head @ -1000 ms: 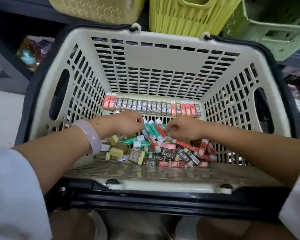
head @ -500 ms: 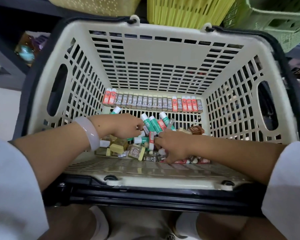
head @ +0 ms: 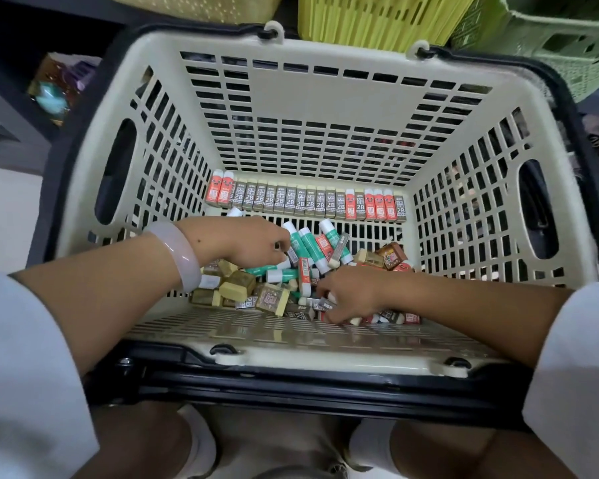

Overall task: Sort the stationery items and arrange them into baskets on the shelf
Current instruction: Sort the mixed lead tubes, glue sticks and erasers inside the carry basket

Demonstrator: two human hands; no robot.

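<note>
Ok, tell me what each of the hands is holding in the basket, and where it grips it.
Left hand: fingers curled among the green glue sticks; hold unclear. Right hand: curled over the small erasers; exact grip hidden.

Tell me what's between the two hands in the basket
In the head view, green-and-white glue sticks and small wrapped erasers fill the gap between the left hand and the right hand.

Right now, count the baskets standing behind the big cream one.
3, along the top edge: pale yellow basket left, bright yellow basket middle, green basket right. More may be out of frame.
</note>
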